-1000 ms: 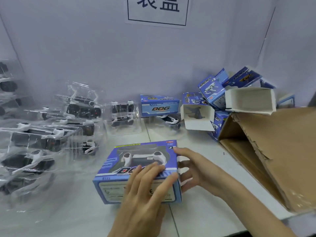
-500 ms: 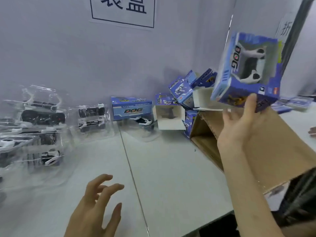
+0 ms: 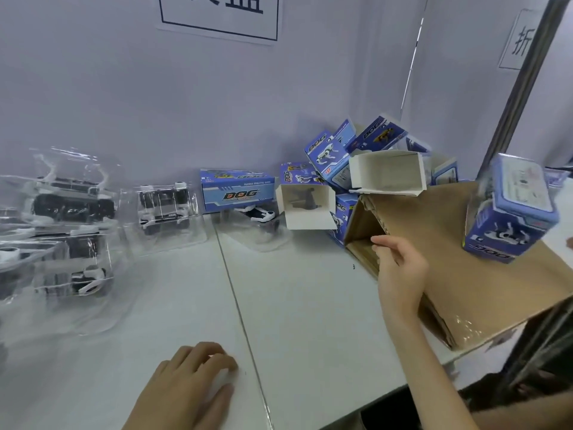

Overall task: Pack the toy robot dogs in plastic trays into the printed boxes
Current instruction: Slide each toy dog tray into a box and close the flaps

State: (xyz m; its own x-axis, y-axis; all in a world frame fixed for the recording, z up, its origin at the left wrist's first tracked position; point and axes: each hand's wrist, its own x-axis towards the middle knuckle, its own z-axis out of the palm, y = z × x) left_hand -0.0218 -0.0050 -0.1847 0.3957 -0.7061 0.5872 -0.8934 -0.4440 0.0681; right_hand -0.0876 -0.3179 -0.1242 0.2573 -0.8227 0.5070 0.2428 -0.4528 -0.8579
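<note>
The right hand [image 3: 400, 268] hangs over the edge of the cardboard [image 3: 465, 283], fingers loosely bent, holding nothing. The left hand [image 3: 192, 377] rests on the table [image 3: 310, 305], relaxed and empty too. Right of the right hand a closed box [image 3: 508, 212] looks blurred and tilted. I cannot tell if it sits firmly, so it may tumble off the cardboard. Beyond the right hand the empty boxes [image 3: 387, 172] lean in a loose pile that can slide when one is pulled. The dogs in trays [image 3: 164, 209] wait beyond the left hand.

Even soft light, motion blur, warped edges
</note>
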